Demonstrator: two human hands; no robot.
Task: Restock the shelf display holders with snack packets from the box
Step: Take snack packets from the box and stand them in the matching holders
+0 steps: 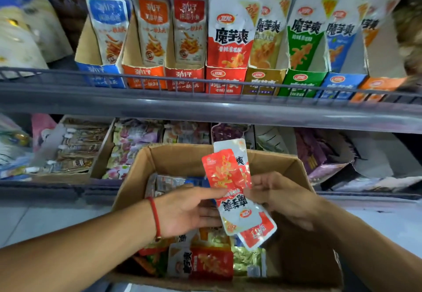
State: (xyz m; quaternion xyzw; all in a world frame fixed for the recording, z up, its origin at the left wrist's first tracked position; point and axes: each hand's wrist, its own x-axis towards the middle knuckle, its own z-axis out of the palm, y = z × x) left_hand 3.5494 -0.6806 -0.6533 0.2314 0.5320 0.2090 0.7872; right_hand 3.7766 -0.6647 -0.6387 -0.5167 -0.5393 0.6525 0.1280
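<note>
An open cardboard box (294, 170) sits below the shelf, holding several loose snack packets (210, 264). Above it, both hands hold a small bunch of red-and-white packets (230, 173). My left hand (187, 209), a red string on its wrist, pinches the bunch from the left. My right hand (280, 196) grips it from the right. On the upper shelf stands a row of display holders; the red holder (225, 81) in the middle carries the matching red-and-white packets (230, 36).
A grey wire rail (159, 81) runs along the upper shelf's front. Blue, orange, yellow, green holders flank the red one. The lower shelf (68, 186) holds trays of other snacks behind the box. Pale floor shows at lower left.
</note>
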